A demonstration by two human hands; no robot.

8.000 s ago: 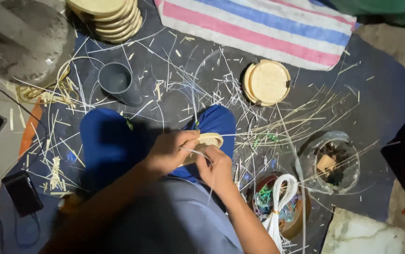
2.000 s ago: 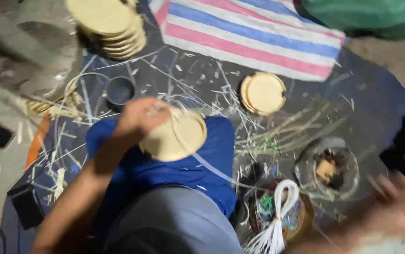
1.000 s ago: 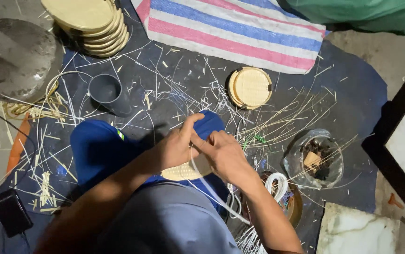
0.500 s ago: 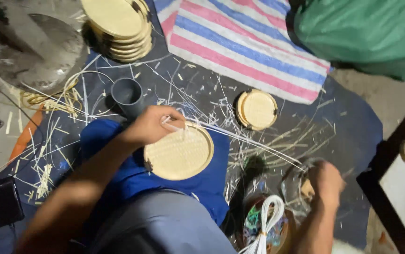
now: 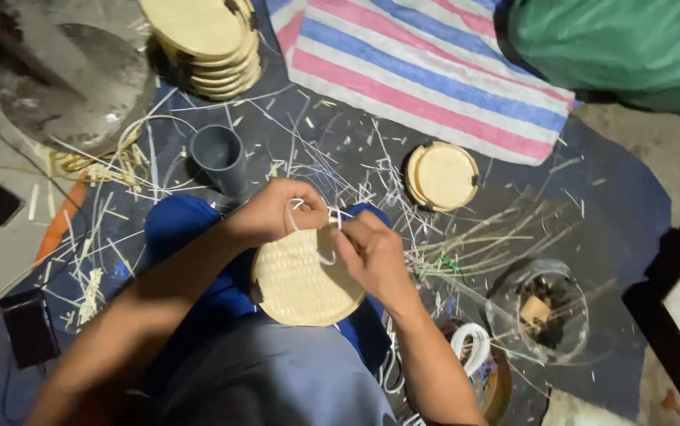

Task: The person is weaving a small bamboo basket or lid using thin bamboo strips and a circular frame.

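A round woven bamboo disc [image 5: 302,282] rests on my lap over blue trousers. My left hand [image 5: 275,211] grips its upper rim and pinches a thin white strand [image 5: 314,234] that loops across the weave. My right hand [image 5: 371,252] is closed on the disc's right rim and on the same strand. Both hands meet at the top edge of the disc.
A stack of woven discs [image 5: 206,39] sits at the top left, a smaller pair [image 5: 442,175] lies right of centre. A grey cup [image 5: 220,155], a striped mat [image 5: 434,71], a clear bowl [image 5: 541,315], a basket with a white coil [image 5: 478,359] and scattered strips surround me on the dark tarp.
My right hand has come back from the bowl at the right to the disc's rim. The left hand stays on the disc, now working a white strand with the right.
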